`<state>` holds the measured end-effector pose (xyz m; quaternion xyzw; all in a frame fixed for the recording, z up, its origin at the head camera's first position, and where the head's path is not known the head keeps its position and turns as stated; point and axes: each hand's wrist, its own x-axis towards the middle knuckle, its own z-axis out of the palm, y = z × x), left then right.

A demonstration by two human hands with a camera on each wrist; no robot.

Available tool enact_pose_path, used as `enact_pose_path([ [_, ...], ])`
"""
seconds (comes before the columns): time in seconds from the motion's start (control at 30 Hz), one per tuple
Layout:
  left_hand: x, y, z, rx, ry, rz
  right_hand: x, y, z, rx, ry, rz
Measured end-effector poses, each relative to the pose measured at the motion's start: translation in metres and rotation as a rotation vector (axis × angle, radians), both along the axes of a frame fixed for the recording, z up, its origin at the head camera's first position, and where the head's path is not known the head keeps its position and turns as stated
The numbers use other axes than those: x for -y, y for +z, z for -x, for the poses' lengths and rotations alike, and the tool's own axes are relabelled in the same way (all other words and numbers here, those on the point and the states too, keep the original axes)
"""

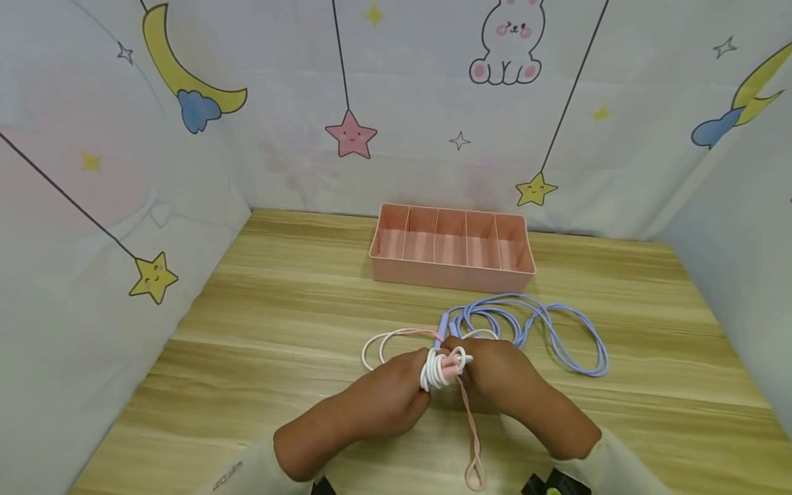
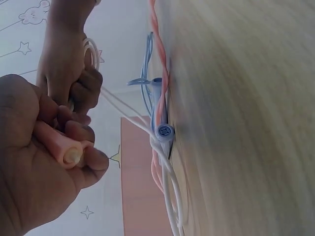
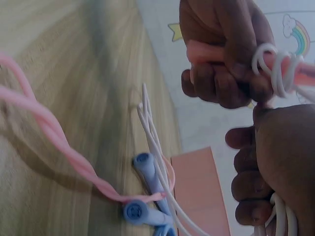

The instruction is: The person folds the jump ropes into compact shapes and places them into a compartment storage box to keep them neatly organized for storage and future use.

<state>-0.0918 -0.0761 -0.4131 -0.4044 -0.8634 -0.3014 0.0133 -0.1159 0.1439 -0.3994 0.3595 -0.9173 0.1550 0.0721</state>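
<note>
Your left hand (image 1: 386, 392) is gripping a pink cylindrical plastic handle (image 2: 53, 140); your right hand (image 1: 507, 375) is clutching thin, looped white cord (image 3: 281, 216).

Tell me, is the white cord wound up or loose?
Partly wound: white cord coils round the pink handle, but another white loop is loose beyond the left hand.

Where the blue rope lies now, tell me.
In the head view, the blue rope lies right of centre on the table, just past the right hand, in front of the pink divided box.
</note>
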Motion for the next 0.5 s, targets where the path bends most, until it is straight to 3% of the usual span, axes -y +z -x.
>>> enact_pose_path([
  [0.1, 0.003, 0.002, -0.002, 0.076, 0.016, -0.041, 0.004, -0.001, -0.006, -0.043, -0.009, -0.021],
  [0.23, 0.007, 0.005, -0.001, 0.111, 0.049, -0.066, 0.007, -0.006, -0.011, -0.049, -0.018, -0.02],
  [0.37, 0.009, 0.004, 0.002, 0.201, 0.097, -0.067, 0.009, -0.009, -0.017, 0.01, 0.004, -0.052],
  [0.5, 0.008, 0.001, 0.005, 0.223, 0.176, -0.004, 0.012, -0.009, -0.027, 0.065, 0.036, -0.093],
])
